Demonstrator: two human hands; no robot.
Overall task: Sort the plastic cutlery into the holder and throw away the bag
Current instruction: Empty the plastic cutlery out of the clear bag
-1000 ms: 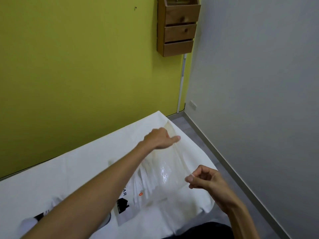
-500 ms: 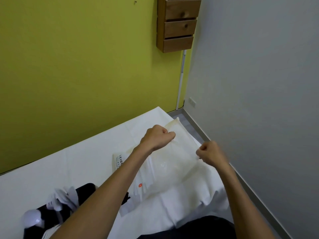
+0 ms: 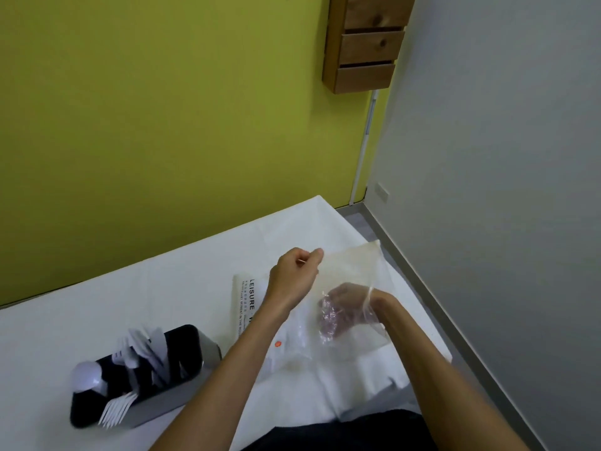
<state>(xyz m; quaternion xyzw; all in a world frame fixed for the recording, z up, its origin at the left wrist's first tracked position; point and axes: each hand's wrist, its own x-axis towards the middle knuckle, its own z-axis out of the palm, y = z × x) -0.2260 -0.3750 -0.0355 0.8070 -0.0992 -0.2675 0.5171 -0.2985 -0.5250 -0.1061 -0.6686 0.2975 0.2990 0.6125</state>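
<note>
The clear plastic bag (image 3: pixel 354 265) is held up just above the white-covered counter (image 3: pixel 162 288), near its right edge, with its lower part lying on the cloth. The left hand (image 3: pixel 292 278) pinches the bag's upper edge between thumb and curled fingers, lifting the mouth open. The right hand (image 3: pixel 346 304) is pushed inside the bag up to the wrist and shows only dimly through the crinkled, glinting plastic, so I cannot tell whether it is clenched, loose or grasping anything. Under the left wrist a white printed panel (image 3: pixel 247 297) with black lettering, "LEISURE" among it, lies flat on the counter. To the left, well apart from the bag, the dark cutlery holder (image 3: pixel 169 398) stands on the counter with white forks (image 3: pixel 117 408), a spoon (image 3: pixel 86 375) and knives (image 3: pixel 146 346) sticking out of it. A wooden wall rack (image 3: pixel 367 43) hangs on the yellow-green wall near the corner.
</note>
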